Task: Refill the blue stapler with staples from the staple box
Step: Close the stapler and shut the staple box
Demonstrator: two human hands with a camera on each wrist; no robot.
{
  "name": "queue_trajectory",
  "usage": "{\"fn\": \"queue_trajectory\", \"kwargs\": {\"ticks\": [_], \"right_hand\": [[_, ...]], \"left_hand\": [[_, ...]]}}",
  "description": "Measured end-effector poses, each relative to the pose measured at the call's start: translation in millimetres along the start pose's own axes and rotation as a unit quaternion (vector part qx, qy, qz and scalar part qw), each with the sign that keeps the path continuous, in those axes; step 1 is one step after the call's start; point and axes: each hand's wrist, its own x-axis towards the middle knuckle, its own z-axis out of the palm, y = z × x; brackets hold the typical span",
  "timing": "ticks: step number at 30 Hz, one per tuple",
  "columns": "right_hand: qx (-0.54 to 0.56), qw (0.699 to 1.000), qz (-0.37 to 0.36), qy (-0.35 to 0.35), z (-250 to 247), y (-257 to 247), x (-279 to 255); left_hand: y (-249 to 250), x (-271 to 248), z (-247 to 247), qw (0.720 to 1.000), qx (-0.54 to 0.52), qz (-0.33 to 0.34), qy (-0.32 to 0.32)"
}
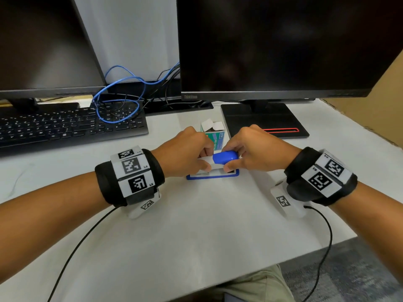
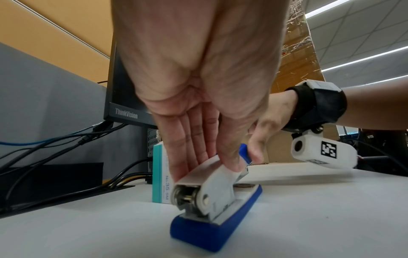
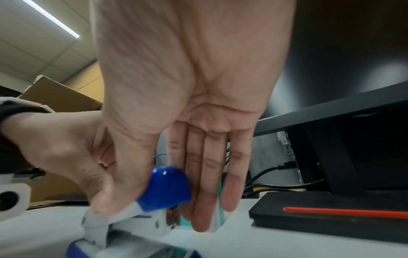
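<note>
Both forearms reach in from the desk's near edge to the blue stapler (image 1: 214, 168) at mid-desk, staple box (image 1: 214, 136) just behind — left hand (image 1: 187, 152) pinching its white rear, right hand (image 1: 253, 149) clamped on the blue cap — best lifted slowly, base pinned flat.

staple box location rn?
Head view, centre of desk: the staple box stands just behind the stapler and both hands, left of the right monitor's stand, top flaps open.
</note>
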Motion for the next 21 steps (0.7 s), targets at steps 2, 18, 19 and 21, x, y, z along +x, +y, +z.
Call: {"fn": "queue_trajectory", "kwargs": {"ticks": [2,18,19,21], "right_hand": [[0.014,1.0,0.006,0.007,-9,-1,2],[0.01,0.992,-0.001,0.128,-21,11,56],[0.012,0.992,-0.002,0.127,-22,10,56],[0.016,0.993,-0.003,0.12,-24,9,56]], "left_hand": [[-1,0,-1,1.0,0.0,0.001,-0.002],[-20,6,-9,0.999,-0.02,-0.033,0.021],[-21,8,-8,0.999,-0.018,-0.036,0.022],[-21,11,-8,0.999,-0.016,-0.04,0.024]]}}
